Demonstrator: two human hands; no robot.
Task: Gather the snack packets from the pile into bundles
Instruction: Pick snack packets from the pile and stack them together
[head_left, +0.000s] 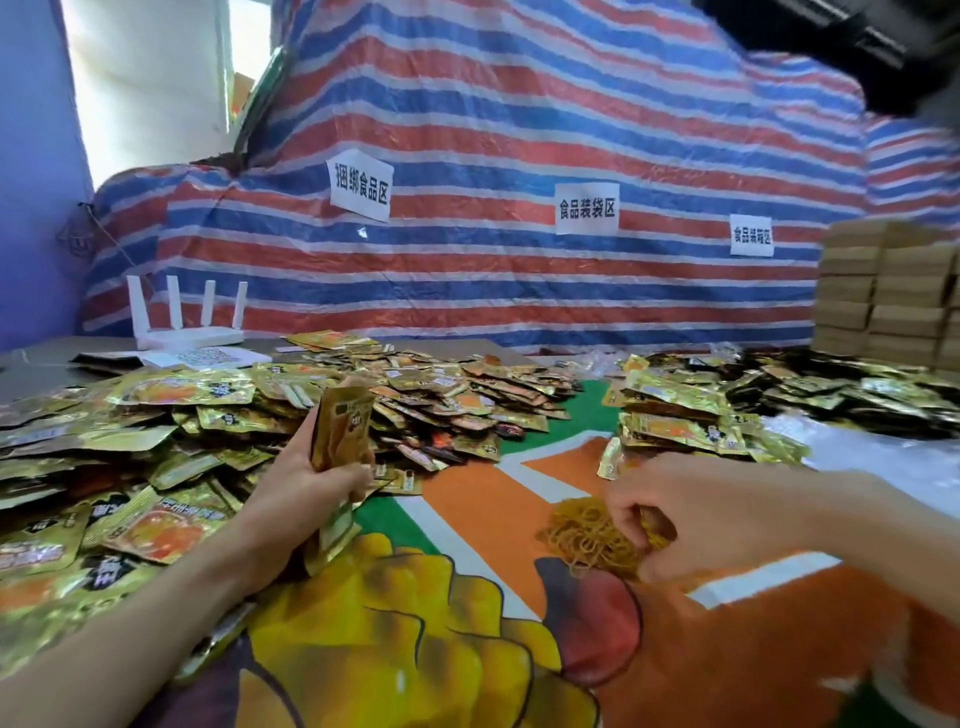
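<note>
A big pile of gold and orange snack packets (156, 415) covers the left and middle of the table. My left hand (306, 483) grips an upright stack of snack packets (343, 426) at the pile's near edge. My right hand (691, 509) reaches down into a heap of yellow rubber bands (587, 535) on the cloth, its fingers curled and pinching among the bands. Bundled packets (675, 415) lie stacked to the right of the pile.
A colourful printed cloth (467, 519) covers the table. A white router (187, 322) stands at the back left. Stacked cardboard boxes (893, 291) rise at the far right. A striped tarp (519, 156) with paper signs hangs behind. More dark packets (841, 384) lie at the right.
</note>
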